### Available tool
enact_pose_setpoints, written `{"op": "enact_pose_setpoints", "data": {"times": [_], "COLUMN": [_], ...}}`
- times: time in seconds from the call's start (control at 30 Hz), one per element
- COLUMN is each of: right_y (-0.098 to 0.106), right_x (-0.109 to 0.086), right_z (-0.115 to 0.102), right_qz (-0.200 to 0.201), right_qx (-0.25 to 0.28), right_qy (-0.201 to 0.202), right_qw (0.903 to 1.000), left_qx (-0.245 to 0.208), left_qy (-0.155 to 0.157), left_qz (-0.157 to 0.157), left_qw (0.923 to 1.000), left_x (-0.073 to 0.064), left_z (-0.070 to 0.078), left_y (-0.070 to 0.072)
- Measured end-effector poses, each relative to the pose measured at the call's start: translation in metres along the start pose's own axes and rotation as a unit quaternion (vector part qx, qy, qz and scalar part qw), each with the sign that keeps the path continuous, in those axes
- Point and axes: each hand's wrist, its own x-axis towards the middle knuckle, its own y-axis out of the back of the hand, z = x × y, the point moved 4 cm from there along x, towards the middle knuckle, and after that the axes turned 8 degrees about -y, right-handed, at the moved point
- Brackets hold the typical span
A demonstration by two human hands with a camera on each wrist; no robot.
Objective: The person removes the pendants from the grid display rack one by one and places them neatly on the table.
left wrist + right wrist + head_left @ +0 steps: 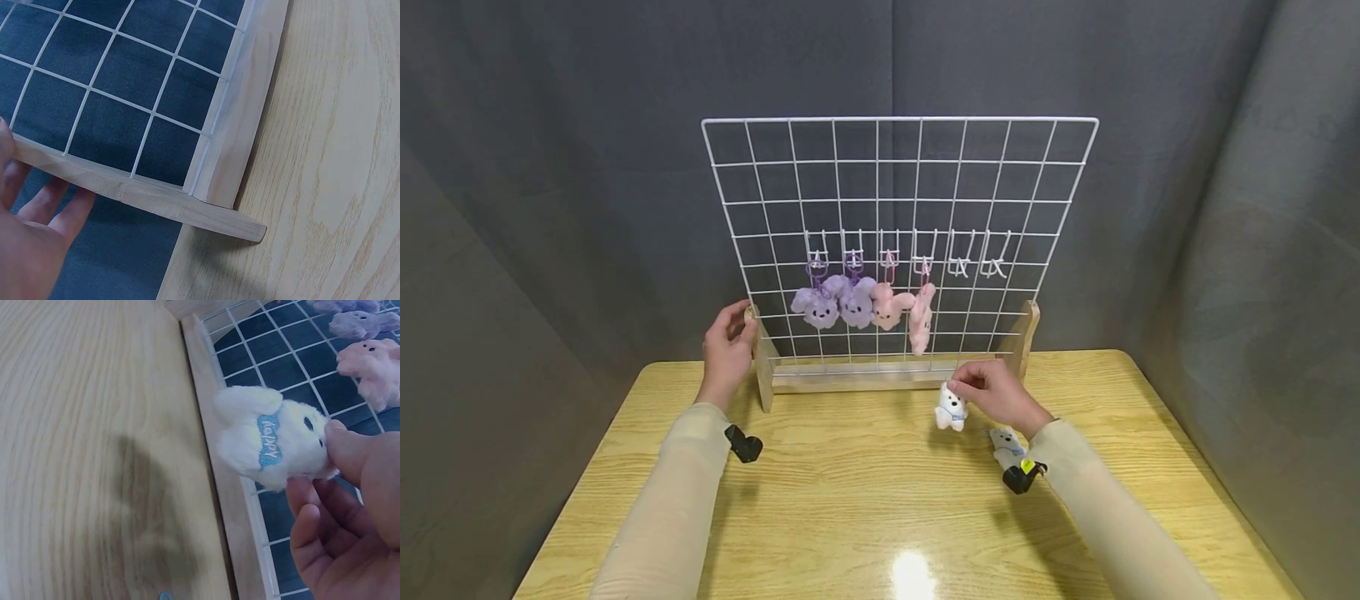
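My right hand [1000, 396] pinches a white plush bear keychain [951, 408] by its head, just above the table. In the right wrist view the bear's blue scarf [269, 440] reads "happy". My left hand [728, 346] holds the left wooden upright [763, 367] of the grid stand, thumb on one side and fingers on the other. On the white wire grid [898, 118] hang two purple plush keychains [856, 302] and two pink plush keychains [891, 308]. The two hooks [994, 267] at the right carry nothing.
Another white plush bear [1007, 448] lies on the wooden table [850, 500], partly covered by the right wrist's camera [1021, 477]. The right wooden upright [1021, 337] stands behind my right hand. Grey curtains [587, 167] enclose the back and sides.
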Motion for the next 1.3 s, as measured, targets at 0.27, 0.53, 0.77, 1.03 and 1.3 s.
{"op": "enact_pose_setpoints", "data": {"times": [0.27,0.53,0.77,1.03,1.3], "right_y": [-0.005,-0.009,-0.01,-0.012,-0.012], "right_x": [-0.002,-0.006,-0.009,-0.01,-0.013], "right_z": [0.01,0.027,0.034,0.037,0.034], "right_qz": [-0.034,-0.078,-0.105,-0.116,-0.129], "right_qx": [-0.028,-0.069,-0.095,-0.143,-0.158], "right_qy": [-0.003,-0.015,-0.008,0.005,-0.011], "right_qw": [0.999,0.9945,0.9899,0.983,0.979], "left_qx": [0.001,-0.001,0.0,0.002,0.005], "left_qy": [0.002,-0.004,0.001,0.003,0.006], "left_qz": [0.001,0.001,0.002,0.004,-0.001], "left_qw": [1.0,1.0,1.0,1.0,1.0], "left_x": [0.0,-0.001,0.0,0.001,0.0], "left_z": [0.001,0.001,0.0,-0.001,-0.001], "left_y": [-0.001,-0.001,-0.001,-0.001,0.0]}}
